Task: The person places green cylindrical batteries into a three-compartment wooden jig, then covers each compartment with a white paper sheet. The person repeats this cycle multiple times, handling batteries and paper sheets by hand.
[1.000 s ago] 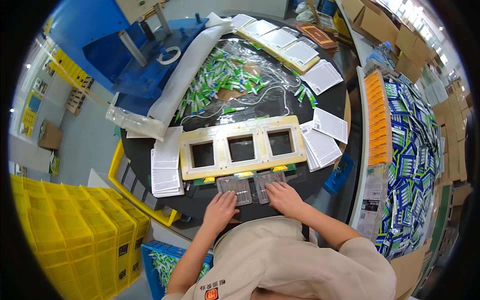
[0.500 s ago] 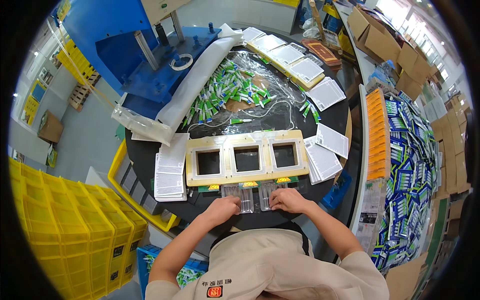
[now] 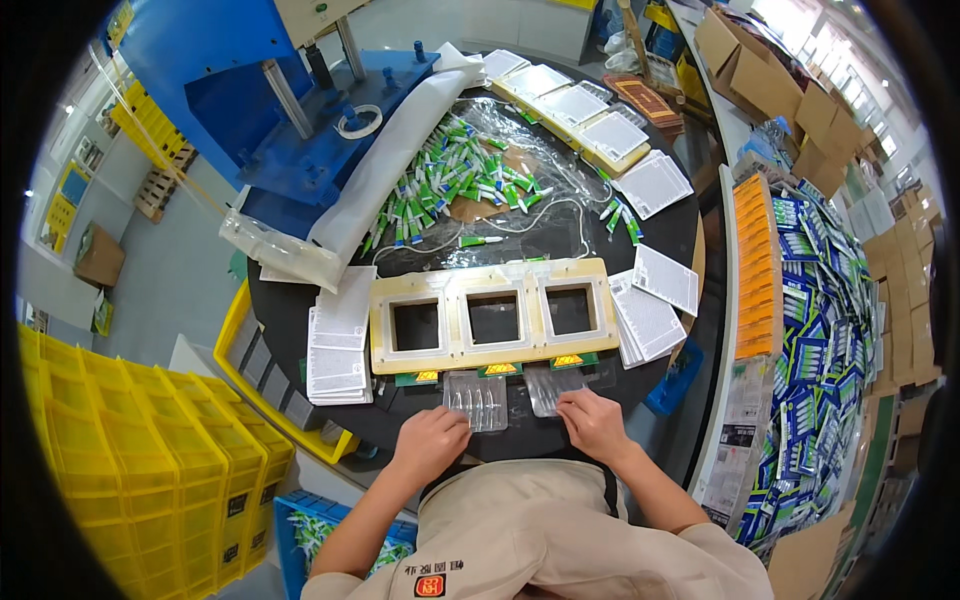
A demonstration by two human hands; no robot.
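Note:
A cream-coloured frame fixture [image 3: 494,357] with three square openings lies across the near part of the round black table. At its near edge are two clear plastic blister trays. My left hand [image 3: 432,440] is closed with its fingertips at the left edge of the left blister tray [image 3: 482,403], which lies flat with its ridged cavities showing. My right hand [image 3: 594,422] pinches the right blister tray [image 3: 546,386] by its right side; that one sits tilted. Printed white cards [image 3: 338,350] are stacked left of the fixture, and more white cards [image 3: 645,320] lie fanned out on its right.
Behind the fixture lies a heap of small green-and-white tubes [image 3: 450,180]. A blue press machine [image 3: 310,140] stands at the far left of the table. A second fixture [image 3: 570,120] holds white cards. Yellow crates [image 3: 150,450] rise at left; blue-green packs [image 3: 810,370] fill the right side.
The two blister trays have come apart. My right hand has moved right and turned its tray askew. My left hand has shifted slightly left and down, uncovering more of the left tray.

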